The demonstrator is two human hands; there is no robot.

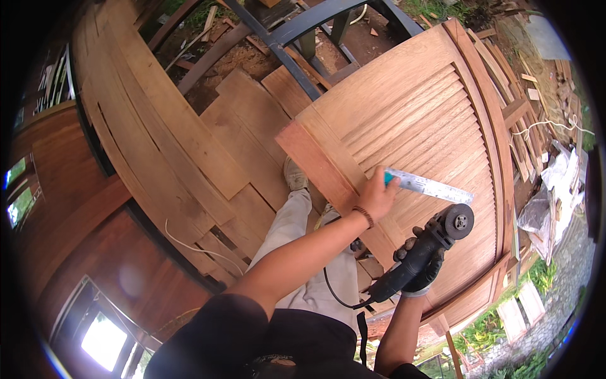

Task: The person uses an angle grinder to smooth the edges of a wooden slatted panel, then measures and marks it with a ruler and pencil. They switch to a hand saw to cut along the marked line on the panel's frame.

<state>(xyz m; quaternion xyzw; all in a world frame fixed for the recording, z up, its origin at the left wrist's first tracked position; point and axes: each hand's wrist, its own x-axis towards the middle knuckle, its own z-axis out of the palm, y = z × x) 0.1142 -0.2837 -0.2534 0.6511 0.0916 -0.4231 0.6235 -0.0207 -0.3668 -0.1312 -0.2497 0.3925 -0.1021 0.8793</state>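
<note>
My bare left hand (377,197), with a bracelet on the wrist, grips a long flat pale silvery strip (429,187) with a teal end, over the slats of a wooden louvered panel (416,123). My gloved right hand (423,265) is closed around a black angle grinder (407,271), its disc (459,220) facing up near the strip's right end, above the slats. A black cord runs from the grinder's rear down past my leg. The panel's lower-left frame rail (315,164) lies under and beside my left hand.
Wide boards (158,126) cover the left and middle, near my legs and shoe (295,174). A dark frame (297,28) stands at the top. Scrap wood (508,114) and crumpled plastic (546,208) lie on the right. A pale cord (205,251) runs over the boards at lower left.
</note>
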